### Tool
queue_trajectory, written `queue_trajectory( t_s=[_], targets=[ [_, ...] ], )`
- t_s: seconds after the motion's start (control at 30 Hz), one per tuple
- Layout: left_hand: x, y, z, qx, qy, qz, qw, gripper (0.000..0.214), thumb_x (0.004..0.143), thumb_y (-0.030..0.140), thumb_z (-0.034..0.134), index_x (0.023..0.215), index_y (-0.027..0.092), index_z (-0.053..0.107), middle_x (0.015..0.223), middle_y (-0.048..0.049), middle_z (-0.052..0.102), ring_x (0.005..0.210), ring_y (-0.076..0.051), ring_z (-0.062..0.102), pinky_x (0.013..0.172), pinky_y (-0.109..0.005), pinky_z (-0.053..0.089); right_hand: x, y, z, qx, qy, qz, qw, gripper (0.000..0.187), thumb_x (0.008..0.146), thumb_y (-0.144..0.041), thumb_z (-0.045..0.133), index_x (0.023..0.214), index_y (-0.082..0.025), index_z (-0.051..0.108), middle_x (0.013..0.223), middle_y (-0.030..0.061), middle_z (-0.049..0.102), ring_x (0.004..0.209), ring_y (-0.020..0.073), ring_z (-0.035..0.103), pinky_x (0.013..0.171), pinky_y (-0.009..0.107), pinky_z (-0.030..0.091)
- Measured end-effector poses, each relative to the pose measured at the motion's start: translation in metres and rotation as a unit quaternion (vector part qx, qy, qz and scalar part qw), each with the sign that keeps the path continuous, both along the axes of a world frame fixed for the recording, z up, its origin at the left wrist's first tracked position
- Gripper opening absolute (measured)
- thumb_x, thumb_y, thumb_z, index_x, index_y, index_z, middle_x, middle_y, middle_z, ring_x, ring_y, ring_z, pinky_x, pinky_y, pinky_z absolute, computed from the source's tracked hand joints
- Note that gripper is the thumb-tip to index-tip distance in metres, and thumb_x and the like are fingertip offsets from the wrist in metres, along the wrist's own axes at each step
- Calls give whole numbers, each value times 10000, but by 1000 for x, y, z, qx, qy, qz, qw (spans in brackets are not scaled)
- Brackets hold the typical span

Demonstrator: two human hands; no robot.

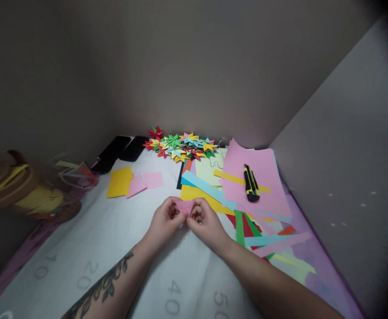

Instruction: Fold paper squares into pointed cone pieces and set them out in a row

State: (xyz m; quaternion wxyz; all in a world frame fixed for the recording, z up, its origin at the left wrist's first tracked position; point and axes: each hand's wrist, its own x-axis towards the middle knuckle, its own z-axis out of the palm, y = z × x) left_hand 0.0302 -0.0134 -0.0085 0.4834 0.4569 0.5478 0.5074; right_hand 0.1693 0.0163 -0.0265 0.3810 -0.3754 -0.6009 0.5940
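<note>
My left hand [166, 220] and my right hand [204, 221] meet at the middle of the white cutting mat [114, 248]. Both pinch a small pink piece of paper [184, 206] held between the fingertips, just above the mat. The fingers of both hands are curled closed around it. A yellow sheet [197, 195] lies right behind the hands.
A yellow-and-black utility knife [251, 183] rests on a pink sheet [263, 177] at the right, among several coloured sheets and strips [263, 239]. A pile of folded paper stars [180, 147] sits at the back. Yellow and pink squares [130, 182] and two dark phones [121, 148] lie left; walls close in.
</note>
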Motion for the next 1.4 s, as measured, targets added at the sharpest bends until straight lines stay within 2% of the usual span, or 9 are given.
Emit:
queue_trajectory(
  t_s=[0.23, 0.37, 0.47, 0.63, 0.8, 1.07, 1.17, 1.27, 1.4],
  targets=[
    [-1, -2, -6, -9, -13, -36, 999, 296, 762, 239, 650, 1022, 153, 536, 740, 7, 601, 671, -112, 565, 611, -220, 435, -1, 2, 4, -35, 67, -43, 996, 218, 705, -179, 620, 847, -214, 459, 695, -55, 528, 617, 103, 522, 568, 218, 405],
    [-1, -2, -10, -14, -2, -33, 999, 341, 751, 261, 668, 1047, 155, 534, 762, -7, 607, 685, -116, 574, 602, -215, 434, 0, 4, 7, -57, 77, -69, 993, 196, 712, -191, 610, 840, -214, 464, 598, -83, 507, 521, 91, 485, 513, 208, 372],
    [-1, -2, -13, -17, 15, -31, 999, 321, 778, 272, 642, 1052, 159, 521, 751, -4, 606, 668, -111, 566, 611, -219, 436, 0, 4, 8, -51, 81, -81, 992, 186, 725, -198, 601, 849, -216, 462, 594, -84, 510, 530, 94, 496, 523, 208, 380],
    [1, -4, -13, -6, 60, -48, 997, 266, 823, 297, 589, 1034, 175, 483, 758, -3, 615, 680, -122, 573, 628, -233, 443, -1, 3, 7, -45, 70, -92, 992, 319, 679, -195, 648, 944, -222, 471, 765, -38, 586, 685, 130, 578, 621, 240, 458],
    [1, -8, -11, 17, 108, -59, 992, 241, 844, 295, 556, 1042, 196, 462, 768, 7, 613, 698, -127, 576, 650, -238, 449, 2, 2, 3, -38, 22, -110, 993, 322, 683, -166, 640, 957, -223, 480, 748, -47, 571, 643, 126, 562, 605, 242, 453],
    [-3, -6, -7, 19, 142, -22, 989, 187, 821, 255, 536, 991, 190, 493, 769, 8, 603, 674, -119, 558, 640, -229, 445, 6, 12, -1, -86, 107, -151, 979, 319, 707, -219, 673, 925, -233, 442, 662, -78, 591, 544, 105, 560, 524, 209, 431],
    [-3, -5, -5, 14, 133, -5, 991, 212, 809, 271, 559, 1001, 184, 530, 806, -9, 623, 714, -132, 586, 666, -239, 458, 6, 11, 1, -73, 100, -140, 982, 305, 719, -224, 665, 937, -230, 452, 660, -77, 587, 557, 107, 566, 545, 218, 442],
    [-2, -6, -1, 16, 141, -24, 990, 194, 804, 298, 588, 956, 177, 581, 860, -34, 648, 766, -150, 605, 702, -253, 466, 5, 6, 5, -35, 56, -115, 991, 270, 714, -197, 659, 915, -221, 480, 714, -47, 606, 653, 131, 603, 636, 256, 477],
    [-1, -8, -1, 35, 180, -25, 983, 117, 816, 288, 574, 828, 177, 609, 781, -15, 635, 695, -137, 564, 650, -239, 439, 3, 2, 7, -22, 45, -103, 993, 272, 710, -189, 645, 926, -229, 485, 735, -33, 613, 693, 152, 618, 663, 278, 492]
  ],
)
